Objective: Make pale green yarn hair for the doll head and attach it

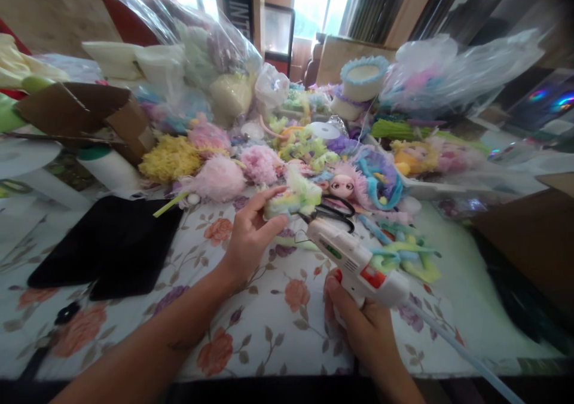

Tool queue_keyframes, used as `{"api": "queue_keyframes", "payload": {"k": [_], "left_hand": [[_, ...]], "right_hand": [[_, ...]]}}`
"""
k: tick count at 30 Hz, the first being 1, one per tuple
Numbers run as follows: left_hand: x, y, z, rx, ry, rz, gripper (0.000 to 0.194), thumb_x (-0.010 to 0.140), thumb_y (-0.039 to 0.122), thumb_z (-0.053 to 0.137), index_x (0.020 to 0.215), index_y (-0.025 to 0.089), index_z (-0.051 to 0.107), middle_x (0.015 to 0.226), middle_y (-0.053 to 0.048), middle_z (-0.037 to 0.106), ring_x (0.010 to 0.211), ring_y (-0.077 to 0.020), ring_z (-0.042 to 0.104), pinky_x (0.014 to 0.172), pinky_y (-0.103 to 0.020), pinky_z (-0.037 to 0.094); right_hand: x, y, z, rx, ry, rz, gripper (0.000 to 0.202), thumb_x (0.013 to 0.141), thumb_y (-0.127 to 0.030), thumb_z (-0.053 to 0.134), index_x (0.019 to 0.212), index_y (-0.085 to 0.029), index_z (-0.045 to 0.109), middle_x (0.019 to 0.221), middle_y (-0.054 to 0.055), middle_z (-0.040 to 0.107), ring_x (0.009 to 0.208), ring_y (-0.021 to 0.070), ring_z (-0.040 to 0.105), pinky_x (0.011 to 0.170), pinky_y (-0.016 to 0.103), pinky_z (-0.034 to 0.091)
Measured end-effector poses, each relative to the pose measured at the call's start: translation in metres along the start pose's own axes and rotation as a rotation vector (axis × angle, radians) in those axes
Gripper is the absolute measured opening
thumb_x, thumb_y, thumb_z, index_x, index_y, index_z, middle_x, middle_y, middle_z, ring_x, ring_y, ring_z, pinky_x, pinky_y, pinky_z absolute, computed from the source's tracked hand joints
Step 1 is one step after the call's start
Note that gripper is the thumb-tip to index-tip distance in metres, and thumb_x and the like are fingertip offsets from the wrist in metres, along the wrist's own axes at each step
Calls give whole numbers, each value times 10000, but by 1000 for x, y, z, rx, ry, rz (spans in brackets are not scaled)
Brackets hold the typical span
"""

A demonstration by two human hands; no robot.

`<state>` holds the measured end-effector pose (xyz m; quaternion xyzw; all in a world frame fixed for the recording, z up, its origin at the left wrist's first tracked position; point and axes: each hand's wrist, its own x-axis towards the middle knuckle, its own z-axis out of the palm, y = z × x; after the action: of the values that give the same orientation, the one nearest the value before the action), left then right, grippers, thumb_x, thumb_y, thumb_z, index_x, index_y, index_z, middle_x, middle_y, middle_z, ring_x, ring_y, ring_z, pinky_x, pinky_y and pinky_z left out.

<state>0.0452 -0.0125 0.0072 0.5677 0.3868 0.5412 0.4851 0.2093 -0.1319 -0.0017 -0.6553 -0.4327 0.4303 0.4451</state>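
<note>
My left hand (251, 233) pinches a small fluffy piece in pastel yellow, green and white (296, 198) above the flowered tablecloth (269, 332). In my right hand (359, 323) is a white glue gun (343, 251), gripped by its handle with fingers wrapped round it. The gun's dark nozzle points up and left at the fluffy piece, touching or very near it. From the rear of the gun a long pale glue stick (461, 347) runs down to the right. Black-handled scissors (347, 210) lie just behind the nozzle, their blades hidden.
A pink-haired doll head (341, 186) and blue-purple yarn (381, 177) lie behind the scissors. Twisted pastel strands (410, 251) sit right of the gun. Yellow fluff (170, 159), pink pompoms (219, 178) and a black flat case (130, 242) are at left. A cardboard box (81, 114) stands farther back.
</note>
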Motion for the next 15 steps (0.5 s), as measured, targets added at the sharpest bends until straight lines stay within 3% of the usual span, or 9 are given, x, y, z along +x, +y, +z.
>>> {"api": "queue_keyframes", "payload": {"k": [10,15], "left_hand": [[-1,3,0,28,-15,-3,432,812,266,652,1239,211,619,1223,-76,630,1094,-251,583,883,-326,483],[-1,2,0,18,2,9,424,811,246,654,1233,212,621,1205,-66,637,1096,-246,584,906,-329,475]], "right_hand": [[-2,0,0,-50,-14,-10,402,859,-513,576,624,-187,577,495,-9,520,488,126,496,483,242,392],[0,1,0,8,-4,5,424,849,-524,582,592,-187,558,507,1,529,477,117,482,417,219,345]]}}
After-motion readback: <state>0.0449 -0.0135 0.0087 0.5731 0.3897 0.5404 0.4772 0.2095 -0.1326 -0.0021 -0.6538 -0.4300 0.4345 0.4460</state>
